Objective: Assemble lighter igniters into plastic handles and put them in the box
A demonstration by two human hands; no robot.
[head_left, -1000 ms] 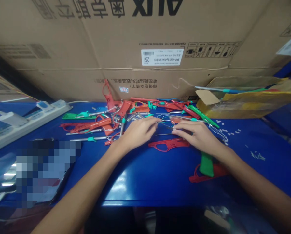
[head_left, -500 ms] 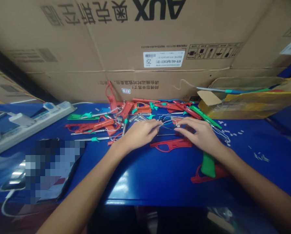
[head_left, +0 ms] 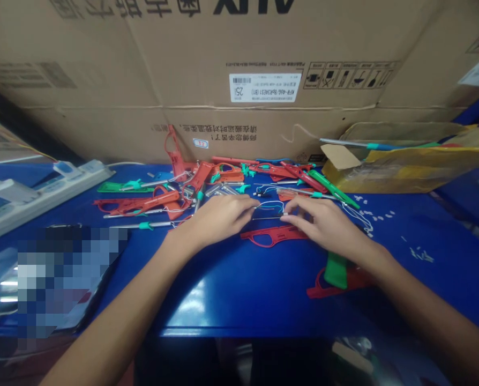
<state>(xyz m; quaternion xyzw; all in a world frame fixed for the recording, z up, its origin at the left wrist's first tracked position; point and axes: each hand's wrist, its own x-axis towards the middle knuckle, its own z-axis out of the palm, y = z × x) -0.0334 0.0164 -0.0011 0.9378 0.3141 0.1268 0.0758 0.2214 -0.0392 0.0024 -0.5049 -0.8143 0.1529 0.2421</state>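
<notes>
My left hand (head_left: 228, 215) is closed in a pinch on one end of a thin wire (head_left: 270, 203), which arches over to the right. The other end runs to my right hand (head_left: 319, 219), whose thumb and forefinger pinch it at a small pale piece (head_left: 285, 213). A bluish wire strand and a thin metal rod (head_left: 268, 217) also show between the hands. Below them lies a red gun-shaped plastic housing (head_left: 266, 236), partly under the right hand. A green plastic part (head_left: 336, 271) rests over another red housing (head_left: 317, 291) near the right forearm.
Red and orange housings (head_left: 137, 205) lie heaped behind the hands with metal tubes bearing teal clips (head_left: 146, 225). A large carton (head_left: 143, 120) stands behind. An opened box (head_left: 408, 171) is at right, a power strip (head_left: 58, 190) at left. Small white bits (head_left: 421, 253) lie rightward.
The view has tilted down and shifted slightly right. Both hands keep pinching the wire, whose arch has changed shape between them.
</notes>
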